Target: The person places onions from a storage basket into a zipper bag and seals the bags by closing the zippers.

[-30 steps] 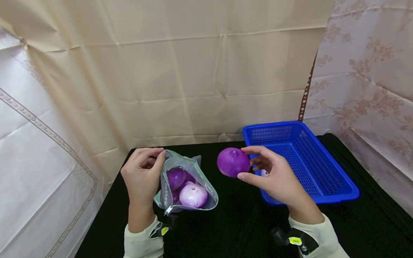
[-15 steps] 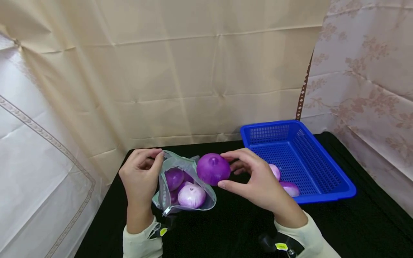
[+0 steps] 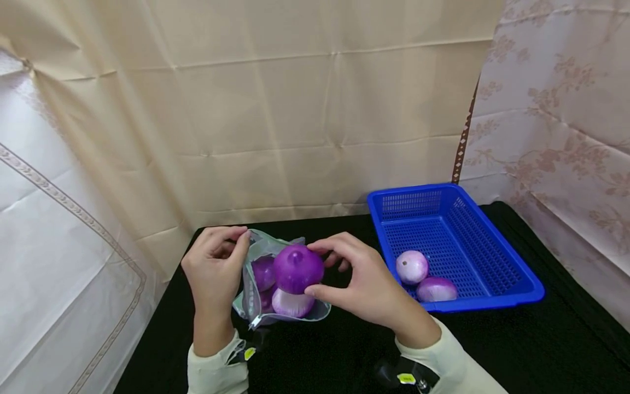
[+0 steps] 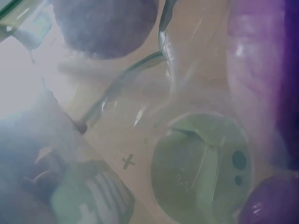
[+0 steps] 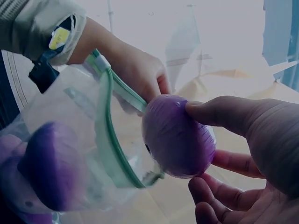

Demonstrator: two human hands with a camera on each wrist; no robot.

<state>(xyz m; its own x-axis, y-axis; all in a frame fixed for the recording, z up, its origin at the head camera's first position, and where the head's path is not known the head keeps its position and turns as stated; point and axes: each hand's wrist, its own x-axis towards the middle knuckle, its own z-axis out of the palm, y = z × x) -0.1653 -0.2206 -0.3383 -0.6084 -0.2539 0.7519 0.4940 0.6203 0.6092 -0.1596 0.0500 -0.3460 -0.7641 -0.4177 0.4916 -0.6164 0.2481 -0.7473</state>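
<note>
A clear zip bag with a green rim (image 3: 322,313) stands with its mouth spread, holding several purple onions. My left hand (image 3: 211,273) pinches the bag's upper left edge between thumb and fingers. Between the thumb and fingertips of my right hand (image 3: 366,284) is a dark purple onion (image 3: 298,269), held over the bag's mouth. In the head view it partly covers a paler onion (image 3: 291,303) inside. The right wrist view shows the held onion (image 5: 177,135) close to the green zip rim (image 5: 112,130). Hazy plastic and onion surfaces fill the left wrist view.
To the right is a blue perforated basket (image 3: 492,303). Two onions lie in its near left corner: a pale one (image 3: 412,267) and a purple and white one (image 3: 437,289). Black cloth (image 3: 339,355) covers the table, and a beige curtain (image 3: 275,137) hangs behind.
My right hand has carried the dark purple onion leftward from beside the basket to over the bag's mouth. The basket's two onions have come into view. My left hand keeps its grip.
</note>
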